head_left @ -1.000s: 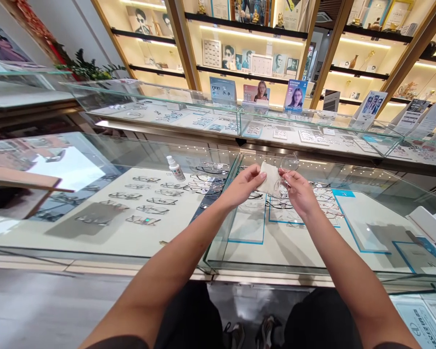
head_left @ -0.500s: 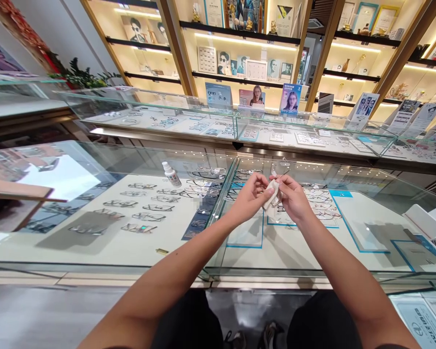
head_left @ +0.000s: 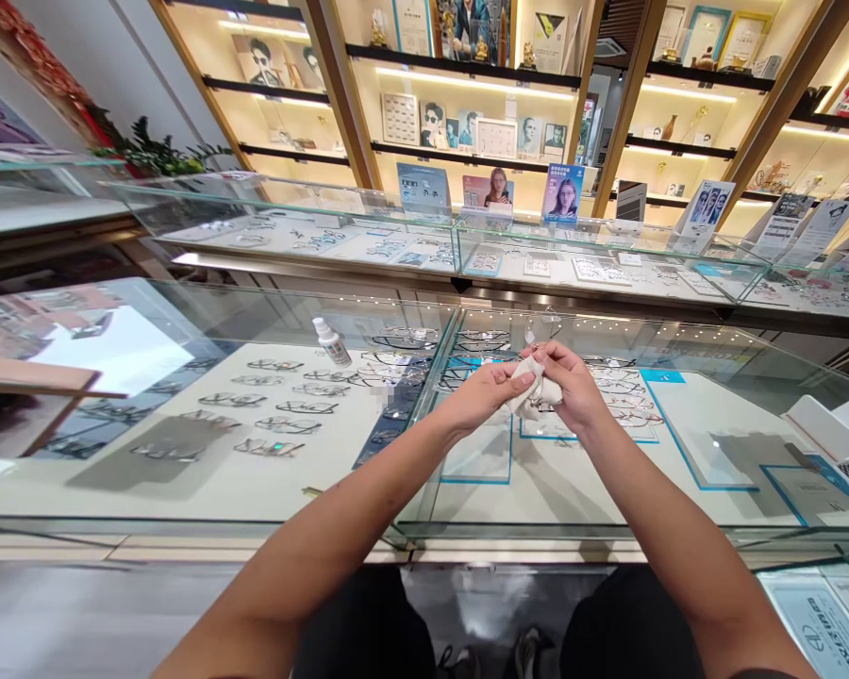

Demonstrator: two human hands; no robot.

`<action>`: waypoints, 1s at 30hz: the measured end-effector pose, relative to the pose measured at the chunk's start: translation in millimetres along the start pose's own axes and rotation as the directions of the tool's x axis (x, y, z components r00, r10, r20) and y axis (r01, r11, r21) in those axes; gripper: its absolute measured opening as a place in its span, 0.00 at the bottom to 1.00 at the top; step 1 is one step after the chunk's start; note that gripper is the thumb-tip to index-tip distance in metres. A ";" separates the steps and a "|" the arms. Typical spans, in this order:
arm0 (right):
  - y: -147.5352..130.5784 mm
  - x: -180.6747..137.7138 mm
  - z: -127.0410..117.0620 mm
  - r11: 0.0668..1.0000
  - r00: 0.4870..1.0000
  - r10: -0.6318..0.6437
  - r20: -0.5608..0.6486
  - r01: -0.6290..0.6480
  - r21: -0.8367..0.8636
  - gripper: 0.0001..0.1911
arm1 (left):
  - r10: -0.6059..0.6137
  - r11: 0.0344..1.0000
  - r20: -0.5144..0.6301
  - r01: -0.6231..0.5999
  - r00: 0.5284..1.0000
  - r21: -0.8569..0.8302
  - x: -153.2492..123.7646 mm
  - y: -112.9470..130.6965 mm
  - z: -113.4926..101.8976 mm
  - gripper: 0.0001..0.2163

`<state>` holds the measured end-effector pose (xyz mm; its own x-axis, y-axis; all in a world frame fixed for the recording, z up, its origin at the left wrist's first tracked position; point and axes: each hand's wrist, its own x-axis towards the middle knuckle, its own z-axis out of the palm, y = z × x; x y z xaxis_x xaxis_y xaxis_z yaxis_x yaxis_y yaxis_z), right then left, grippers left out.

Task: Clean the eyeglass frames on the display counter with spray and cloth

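Over the glass counter (head_left: 573, 500), my two hands meet around a crumpled white cloth (head_left: 536, 389). My left hand (head_left: 485, 394) pinches the cloth between thumb and fingers. Closed on the other side is my right hand (head_left: 572, 382), with part of the cloth against its palm. A thin-rimmed pair of eyeglasses (head_left: 541, 326) sticks out beyond my right fingertips; the rest of it is hidden by the cloth and fingers. A white spray bottle (head_left: 332, 342) stands on the counter to the left.
Rows of eyeglass frames (head_left: 307, 407) lie under the glass. A mirror-like panel (head_left: 91, 349) and a brown board (head_left: 35, 373) are at left. White boxes (head_left: 831, 429) sit at the right. Another display case (head_left: 368, 240) and lit shelves (head_left: 477, 75) stand beyond.
My left hand has flattened and moved slightly down and left, its fingers lower against the cloth. More of the cloth now shows, spread toward my right palm. The bottle has not moved.
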<state>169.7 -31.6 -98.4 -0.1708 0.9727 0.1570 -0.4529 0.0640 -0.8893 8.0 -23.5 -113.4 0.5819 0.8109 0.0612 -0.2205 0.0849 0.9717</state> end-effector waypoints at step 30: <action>0.5 -5.7 5.1 0.996 0.996 0.087 0.010 -0.087 -0.007 0.24 | 0.210 0.945 -0.065 -0.185 0.976 0.270 -7.9 4.2 12.1 0.29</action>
<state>166.0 -38.3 -97.6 -0.2186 0.9722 0.0834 -0.4300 -0.0192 -0.9026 12.0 -36.5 -107.1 0.4703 0.8468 0.2485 -0.1042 -0.2264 0.9685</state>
